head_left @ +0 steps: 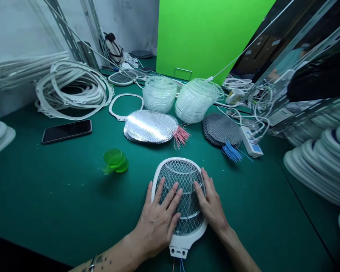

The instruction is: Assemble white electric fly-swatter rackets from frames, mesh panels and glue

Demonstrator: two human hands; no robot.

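Observation:
A white oval racket head (pixel 197 236) with a metal mesh lies on the green table, its narrow neck toward me and thin wires coming out of it. My left hand (pixel 158 219) rests flat on the left part of the mesh and frame, fingers spread. At the right rim, my right hand (pixel 212 204) touches the frame and mesh with its thumb apart from the fingers. Beyond the racket head lie silvery mesh sheets (pixel 150 126) with red wires (pixel 181 136). Darker mesh sheets (pixel 221 128) with blue wires (pixel 232 152) are farther right.
A green tape roll (pixel 115 160) and a phone (pixel 66 131) are at the left. White frames (pixel 73 90) and two stacks of translucent rings (pixel 160 94) stand behind. A power strip (pixel 251 142) and stacked white frames (pixel 320 166) are on the right.

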